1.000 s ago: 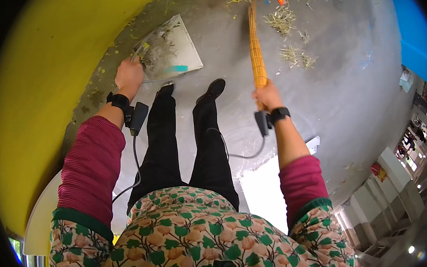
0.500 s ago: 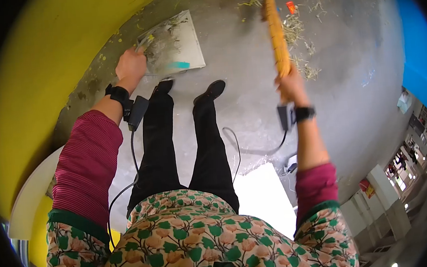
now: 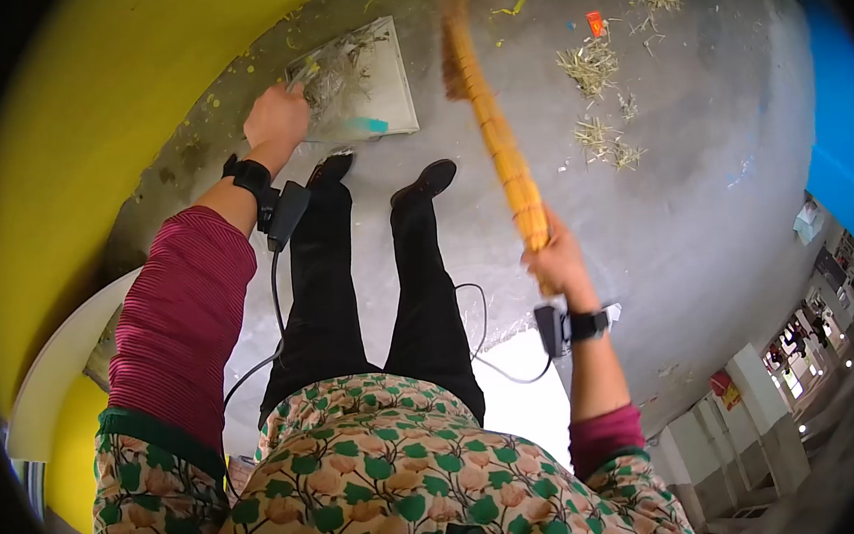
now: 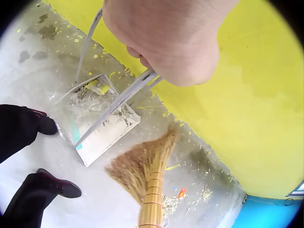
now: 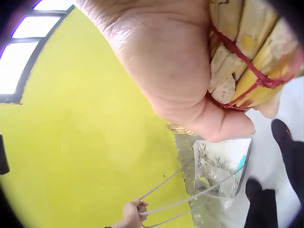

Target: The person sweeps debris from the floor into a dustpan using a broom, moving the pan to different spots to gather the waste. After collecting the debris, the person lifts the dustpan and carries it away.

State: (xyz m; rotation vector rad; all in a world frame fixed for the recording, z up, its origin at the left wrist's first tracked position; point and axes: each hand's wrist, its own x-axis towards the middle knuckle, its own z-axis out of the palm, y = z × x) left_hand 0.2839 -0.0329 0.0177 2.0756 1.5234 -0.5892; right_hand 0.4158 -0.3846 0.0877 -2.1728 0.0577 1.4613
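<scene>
My left hand [image 3: 277,118] grips the grey bar handle [image 4: 116,104] of a white dustpan [image 3: 387,79]. Inside the pan lie dust, straw bits and a clear plastic bag; teal tape marks one edge. My right hand [image 3: 559,257] holds a straw broom [image 3: 503,151] by its stalk end, which shows red binding in the right wrist view [image 5: 251,71]. The broom's fanned brown bristles [image 4: 137,166] are just off the dustpan's open side, over the floor. In the head view the bristle end is blurred.
Piles of straw bits [image 3: 590,68] and an orange-red scrap [image 3: 595,23] lie on the grey floor right of the broom. A yellow wall [image 3: 60,195] runs along the left, a blue one [image 3: 842,124] on the right. Black shoes [image 3: 425,182] stand behind the dustpan.
The broom first swung right, over the straw piles, then back left towards the dustpan. My right hand has come nearer my body. The left hand and dustpan have barely shifted.
</scene>
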